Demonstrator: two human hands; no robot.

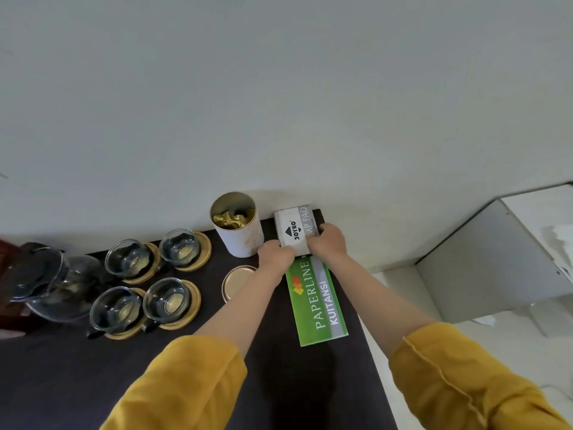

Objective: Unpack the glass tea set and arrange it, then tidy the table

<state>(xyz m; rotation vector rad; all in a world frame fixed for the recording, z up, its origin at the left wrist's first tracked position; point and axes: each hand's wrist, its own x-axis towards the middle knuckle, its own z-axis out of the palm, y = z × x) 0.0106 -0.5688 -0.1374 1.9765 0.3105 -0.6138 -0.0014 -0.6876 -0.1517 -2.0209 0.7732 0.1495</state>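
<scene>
Tea set already arranged at the surface's left edge — tidying remains. Left hand and right hand gripping the stamp-pad box at the far right corner — tin lid off.

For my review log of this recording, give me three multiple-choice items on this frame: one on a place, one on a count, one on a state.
1. Where does the gold lid lie?
A. On the white tin
B. On the table, nearer the camera than the tin
C. On the green booklet

2. How many glass cups stand on wooden coasters?
A. Two
B. Three
C. Four

3. What is the state of the white tin?
A. Open, gold wrapping inside
B. Closed
C. Lying on its side

Answers: 1 B, the lid lies flat on the dark table, apart from the tin. 2 C, four cups, one per coaster, beside the glass teapot. 3 A, the tin stands upright with its top off.
</scene>
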